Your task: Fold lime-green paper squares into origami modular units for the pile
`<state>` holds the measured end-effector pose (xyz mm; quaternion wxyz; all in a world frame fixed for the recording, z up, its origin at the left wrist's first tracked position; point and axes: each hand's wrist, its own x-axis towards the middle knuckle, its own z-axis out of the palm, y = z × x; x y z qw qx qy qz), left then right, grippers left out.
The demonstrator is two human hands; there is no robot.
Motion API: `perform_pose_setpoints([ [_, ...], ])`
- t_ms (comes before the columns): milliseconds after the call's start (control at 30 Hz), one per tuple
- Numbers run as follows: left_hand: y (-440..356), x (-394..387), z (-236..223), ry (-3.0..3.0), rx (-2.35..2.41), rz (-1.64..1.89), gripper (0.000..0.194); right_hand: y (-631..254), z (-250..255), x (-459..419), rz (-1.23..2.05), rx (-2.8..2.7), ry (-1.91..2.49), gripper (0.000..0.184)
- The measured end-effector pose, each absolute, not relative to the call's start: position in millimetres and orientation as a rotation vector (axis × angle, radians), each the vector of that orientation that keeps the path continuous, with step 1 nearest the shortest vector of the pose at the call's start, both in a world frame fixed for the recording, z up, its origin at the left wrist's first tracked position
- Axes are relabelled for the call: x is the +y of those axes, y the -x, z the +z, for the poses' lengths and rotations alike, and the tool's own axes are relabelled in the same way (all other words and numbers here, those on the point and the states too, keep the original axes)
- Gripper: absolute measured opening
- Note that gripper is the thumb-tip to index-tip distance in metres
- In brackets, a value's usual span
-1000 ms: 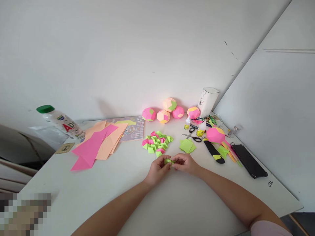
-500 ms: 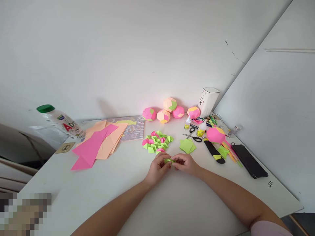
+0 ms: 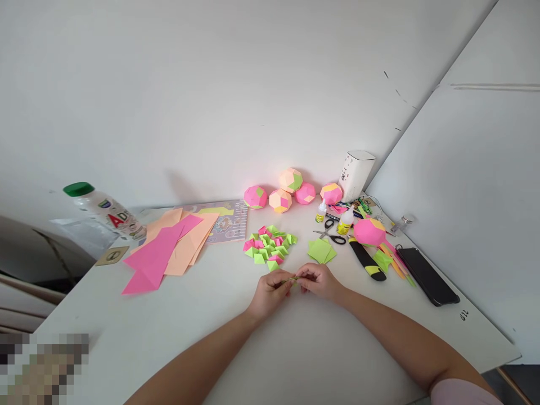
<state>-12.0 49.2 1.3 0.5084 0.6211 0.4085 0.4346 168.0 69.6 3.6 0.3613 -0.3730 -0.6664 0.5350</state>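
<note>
A small piece of green paper (image 3: pixel 291 280) is pinched between my two hands, mostly hidden by the fingers. My left hand (image 3: pixel 270 292) grips it from the left, thumb against the fingertips. On the other side my right hand (image 3: pixel 319 281) closes its thumb and fingers on the right end. Just beyond lies a pile of folded green and pink paper pieces (image 3: pixel 268 246). Flat green paper squares (image 3: pixel 322 251) rest past my right hand, near black-handled scissors (image 3: pixel 333 236).
Paper balls (image 3: pixel 255 197) line the wall. Two glue bottles (image 3: pixel 345 221), a utility knife (image 3: pixel 366 260) and a black phone (image 3: pixel 427 275) lie to the right. At left are pink and peach sheets (image 3: pixel 162 253) and a green-capped bottle (image 3: pixel 105 211).
The green paper has turned in my fingers and shows less of its surface. My left fingers have lowered slightly, uncovering more of the pile's near edge.
</note>
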Motion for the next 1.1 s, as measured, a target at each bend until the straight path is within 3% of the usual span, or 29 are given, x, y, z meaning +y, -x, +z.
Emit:
perform_pose_setpoints([
  [1100, 10.0, 45.5, 5.8, -1.396, 1.046, 0.924, 0.023, -168.5, 3.7, 70.2, 1.270, -1.936, 0.947, 0.013],
])
